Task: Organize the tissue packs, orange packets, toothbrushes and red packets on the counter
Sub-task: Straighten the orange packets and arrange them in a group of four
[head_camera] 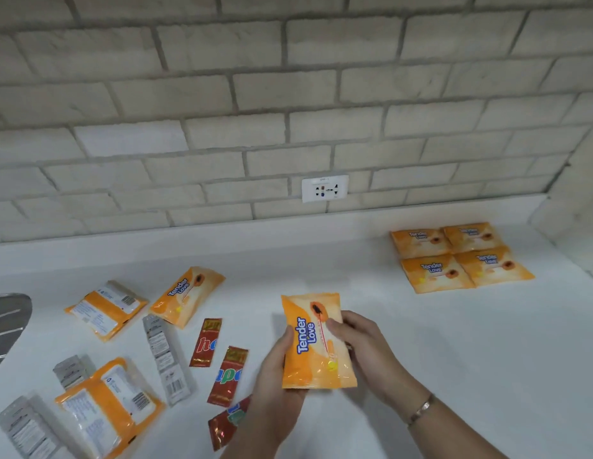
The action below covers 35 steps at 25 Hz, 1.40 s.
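Observation:
Both hands hold one orange tissue pack (316,346) upright above the counter's middle. My left hand (275,369) grips its left edge from below, and my right hand (358,336) pinches its right edge. Several matching orange packs (460,256) lie in a neat block at the back right. More orange packs lie scattered at the left: one face up (186,294), two face down (106,309) (113,405). Red packets (205,342) (228,376) (227,422) lie between them and my left hand. Grey toothbrush packs (166,357) (27,429) (71,371) lie among them.
The white counter (454,359) meets a brick wall at the back, with a socket (325,192) above it. A second wall (573,207) closes the right end. A metal sink edge (7,323) shows at the far left.

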Motion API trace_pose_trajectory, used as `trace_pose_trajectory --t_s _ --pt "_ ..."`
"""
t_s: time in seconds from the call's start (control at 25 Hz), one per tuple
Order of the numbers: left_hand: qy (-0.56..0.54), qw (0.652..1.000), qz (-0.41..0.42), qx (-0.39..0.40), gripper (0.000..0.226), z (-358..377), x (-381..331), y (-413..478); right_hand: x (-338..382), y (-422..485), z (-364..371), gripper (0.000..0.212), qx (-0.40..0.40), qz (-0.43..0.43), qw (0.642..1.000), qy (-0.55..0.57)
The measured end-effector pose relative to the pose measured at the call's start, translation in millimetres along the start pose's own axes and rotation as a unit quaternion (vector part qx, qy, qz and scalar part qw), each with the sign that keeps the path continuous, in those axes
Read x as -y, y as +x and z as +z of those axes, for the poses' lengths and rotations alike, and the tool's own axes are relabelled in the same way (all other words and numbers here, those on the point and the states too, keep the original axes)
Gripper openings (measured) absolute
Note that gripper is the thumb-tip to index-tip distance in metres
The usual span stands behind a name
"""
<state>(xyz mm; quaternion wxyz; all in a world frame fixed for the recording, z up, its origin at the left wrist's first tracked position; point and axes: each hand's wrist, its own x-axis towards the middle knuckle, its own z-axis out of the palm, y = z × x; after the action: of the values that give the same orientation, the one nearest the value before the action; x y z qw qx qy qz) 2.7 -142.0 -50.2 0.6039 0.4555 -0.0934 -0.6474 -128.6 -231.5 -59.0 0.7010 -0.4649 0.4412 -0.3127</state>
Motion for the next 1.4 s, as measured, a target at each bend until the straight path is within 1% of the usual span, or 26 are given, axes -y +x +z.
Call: trace_pose_trajectory --t_s 0.12,0.2,0.28,0.32,0.4,0.48,0.56,0.72,0.8,0.84,0.88,0.96,1.0,1.04,1.08,1.12,1.24,1.32,1.36,1.4 --pt "0.008 1.000 -0.022 0.020 0.049 11.9 16.1 16.5 2.9 3.7 -21.0 0.018 -0.065 -0.012 0.997 0.029" --pt "0.008 1.000 -0.003 0.019 0.056 15.9 28.5 30.9 2.5 6.6 -35.7 0.013 -0.118 -0.010 0.991 0.061" --pt "0.023 1.000 0.002 0.021 0.061 26.3 39.4 46.4 3.5 8.8 -53.7 0.013 -0.159 -0.013 0.980 0.114" --pt "0.041 0.999 -0.001 0.020 0.058 34.6 43.6 54.5 4.3 9.6 -63.3 0.014 -0.174 -0.017 0.975 0.140" --pt "0.076 0.997 -0.003 0.019 0.042 55.7 49.7 70.0 5.1 10.6 -81.4 0.019 -0.196 -0.020 0.965 0.172" --pt "0.099 0.995 0.009 0.013 0.028 77.0 55.5 86.7 6.7 11.6 -99.0 0.021 -0.198 -0.023 0.961 0.194" --pt "0.123 0.992 0.024 0.004 0.022 99.2 62.7 102.0 10.8 15.8 -120.4 0.020 -0.198 -0.026 0.957 0.212" --pt "0.163 0.986 0.040 -0.015 0.019 138.2 82.0 138.6 24.0 38.0 -177.9 0.022 -0.219 -0.021 0.947 0.236" --pt "0.203 0.977 0.057 -0.035 0.022 157.0 83.9 160.4 31.6 56.9 -209.0 0.023 -0.243 -0.007 0.949 0.204" --pt "0.241 0.967 0.069 -0.044 0.022 164.3 81.0 172.3 36.2 68.4 -221.7 0.024 -0.255 -0.003 0.951 0.174" --pt "0.297 0.950 0.083 -0.053 0.019 175.1 76.4 185.9 44.4 80.5 -233.9 0.025 -0.261 -0.004 0.954 0.147" --pt "0.416 0.898 0.119 -0.073 0.015 200.3 64.9 214.4 65.0 107.4 -255.9 0.027 -0.279 -0.009 0.958 0.061" --pt "0.462 0.873 0.131 -0.084 0.015 211.6 59.0 227.8 74.5 120.9 -264.4 0.032 -0.284 -0.017 0.959 0.007" --pt "0.493 0.855 0.134 -0.090 0.016 220.8 54.2 240.6 81.8 132.5 -271.6 0.041 -0.285 -0.018 0.957 -0.041" --pt "0.516 0.841 0.132 -0.095 0.018 228.0 50.5 252.9 87.3 141.2 -278.3 0.050 -0.282 -0.011 0.956 -0.081" --pt "0.533 0.831 0.124 -0.097 0.019 233.1 48.9 265.2 89.7 150.5 -285.8 0.056 -0.275 -0.002 0.955 -0.112" --pt "0.569 0.811 0.106 -0.083 0.017 238.0 49.0 290.5 94.9 174.4 -301.8 0.052 -0.260 0.024 0.952 -0.162" --pt "0.589 0.797 0.109 -0.082 0.015 240.7 50.8 302.3 99.1 186.9 -309.8 0.049 -0.250 0.035 0.953 -0.165" --pt "0.591 0.795 0.112 -0.082 0.015 241.6 52.1 307.6 102.3 190.2 -311.9 0.038 -0.247 0.040 0.954 -0.165" --pt "0.591 0.795 0.113 -0.084 0.014 242.9 53.3 311.0 104.0 193.8 -313.4 0.023 -0.240 0.050 0.955 -0.167"
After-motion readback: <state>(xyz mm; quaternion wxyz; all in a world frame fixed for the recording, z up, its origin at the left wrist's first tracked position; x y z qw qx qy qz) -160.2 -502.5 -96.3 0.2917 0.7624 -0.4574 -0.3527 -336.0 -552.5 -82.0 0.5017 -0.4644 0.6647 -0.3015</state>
